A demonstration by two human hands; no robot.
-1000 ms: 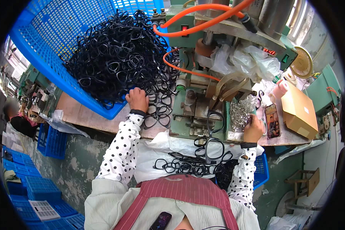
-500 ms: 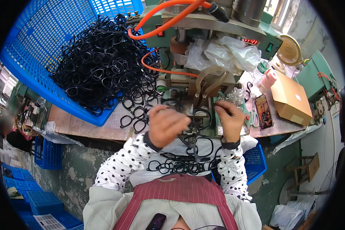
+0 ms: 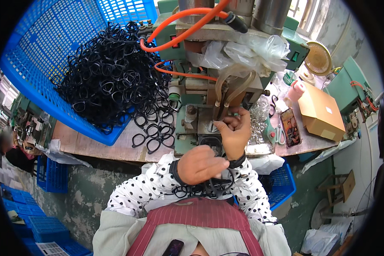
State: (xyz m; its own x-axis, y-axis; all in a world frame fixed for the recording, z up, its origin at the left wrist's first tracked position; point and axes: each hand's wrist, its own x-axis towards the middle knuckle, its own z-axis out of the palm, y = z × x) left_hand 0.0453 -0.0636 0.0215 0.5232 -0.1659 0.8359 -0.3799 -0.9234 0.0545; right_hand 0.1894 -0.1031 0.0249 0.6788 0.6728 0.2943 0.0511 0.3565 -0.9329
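Black plastic spectacle frame (image 3: pixel 209 137) at the front of the press bed, one dark rim showing just beyond the left hand and to the left of the right thumb; the rest is hidden. The right hand (image 3: pixel 235 135) reaches over the bed, fingers curled and thumb tip brought near them; whether a small part is pinched there cannot be told. The left hand (image 3: pixel 202 165) lies nearer the body, below the right hand, with its fingers together, loosely bent and pointing right; its grip on the frame, if any, is concealed. One second earlier, the right hand was at the tray of small shiny metal parts (image 3: pixel 259 126), now beside it on the right, and the left hand at the loose black frames (image 3: pixel 152 131), now beyond it on the left. Both hands have thus converged on the bed, where the work appears to be centred. Immediately beyond the right hand hang soft, translucent tubes (image 3: pixel 243 88) of the green-and-grey metal press (image 3: pixel 251 34). Farther out, well left of the left hand, a large blue latticed plastic basket (image 3: pixel 38 85) contains heaped black frames (image 3: pixel 111 77).
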